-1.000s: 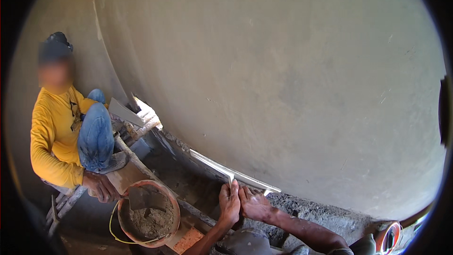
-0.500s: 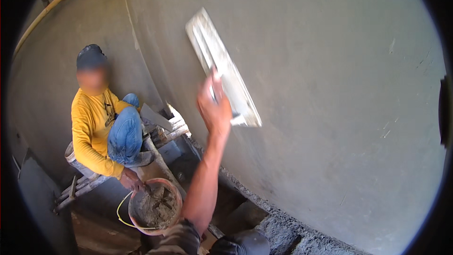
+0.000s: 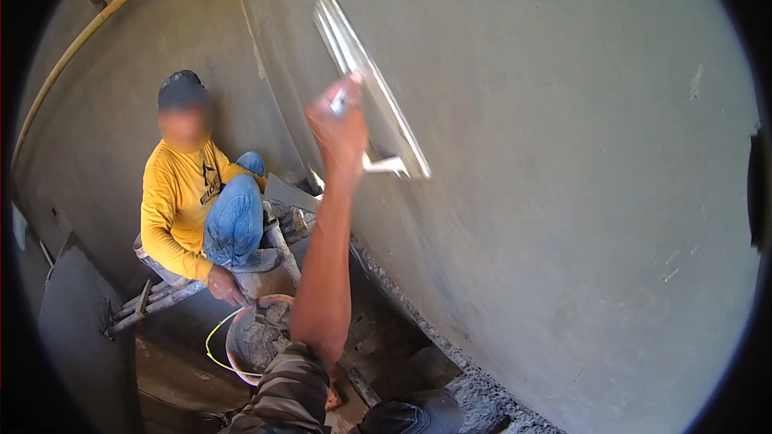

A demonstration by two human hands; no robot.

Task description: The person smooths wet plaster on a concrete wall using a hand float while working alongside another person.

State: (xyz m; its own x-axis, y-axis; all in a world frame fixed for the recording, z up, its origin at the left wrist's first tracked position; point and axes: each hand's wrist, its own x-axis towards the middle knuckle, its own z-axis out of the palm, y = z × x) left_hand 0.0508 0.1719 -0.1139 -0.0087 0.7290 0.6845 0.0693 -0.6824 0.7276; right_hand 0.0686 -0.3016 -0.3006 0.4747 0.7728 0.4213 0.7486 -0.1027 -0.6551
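Note:
My left hand (image 3: 338, 124) is closed around the handle of a long rectangular plastering trowel (image 3: 384, 116). Its metal blade slants from upper left to lower right against, or just off, the grey plastered wall (image 3: 547, 161); whether it touches cannot be told. Motion slightly blurs both. My forearm, in a camouflage sleeve (image 3: 281, 390), reaches up from the lower edge and covers part of an orange bucket (image 3: 276, 299) of wet grey mortar (image 3: 261, 340). My right hand is out of view.
At the left, a person in a yellow shirt (image 3: 173, 209) crouches on wooden poles (image 3: 161, 299), one hand (image 3: 225, 285) at the bucket's rim. A bent pole (image 3: 104, 16) crosses the upper left wall. Rough mortar (image 3: 482, 402) lines the wall's foot.
My left hand has carried the trowel upward and slightly left, and the blade now appears more edge-on. My forearm hides more of the bucket. The view has shifted a little.

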